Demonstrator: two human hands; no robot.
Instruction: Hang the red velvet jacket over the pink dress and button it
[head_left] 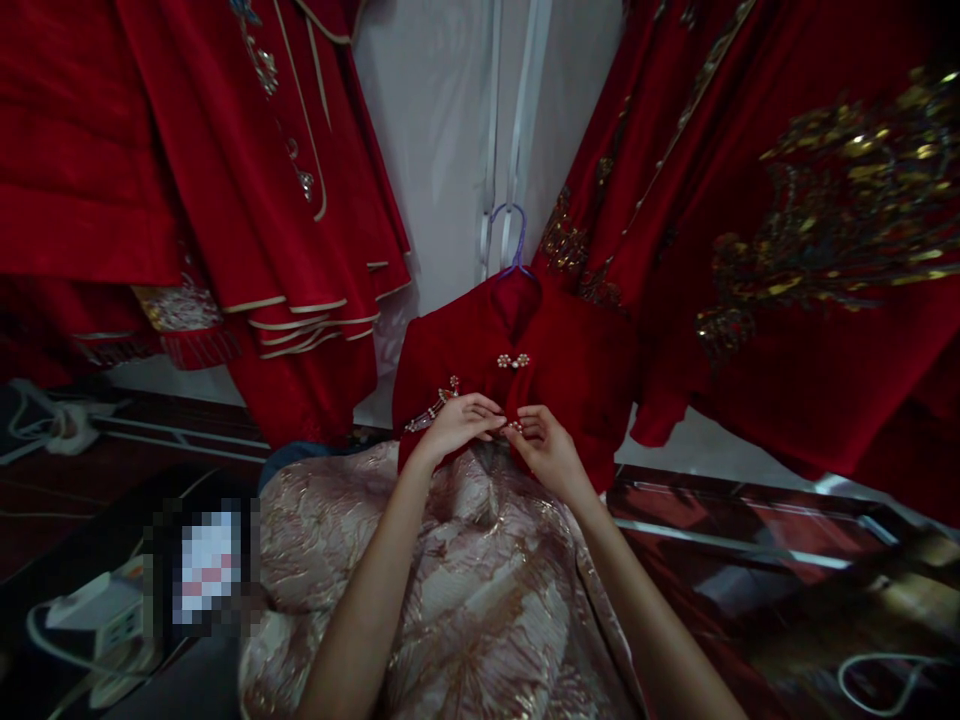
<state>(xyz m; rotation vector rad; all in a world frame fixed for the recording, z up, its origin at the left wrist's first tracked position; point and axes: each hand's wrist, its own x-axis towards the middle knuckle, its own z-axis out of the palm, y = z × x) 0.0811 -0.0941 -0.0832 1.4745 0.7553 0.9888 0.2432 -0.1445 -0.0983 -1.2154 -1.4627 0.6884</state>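
Note:
A dark red top point(450, 345) hangs in front of me on a purple hanger point(520, 232). At its neck sits a beaded frog button point(513, 361), joined across the front opening. My left hand point(466, 422) reaches in from the left, its fingertips pinched at a lower beaded frog button point(514, 427). From the right my right hand point(546, 447) pinches the same spot, thumb and fingers almost meeting the left fingertips. My fingers partly hide this fastener, so I cannot tell if it is joined. Beaded trim point(435, 408) lies beside my left wrist.
Red garments point(300, 230) hang at the left, and others with gold sequins point(862, 200) at the right. Pale brocade fabric point(465, 590) spreads below my forearms. A blurred-out screen point(208, 565) and a white power strip point(112, 615) with cables lie at lower left.

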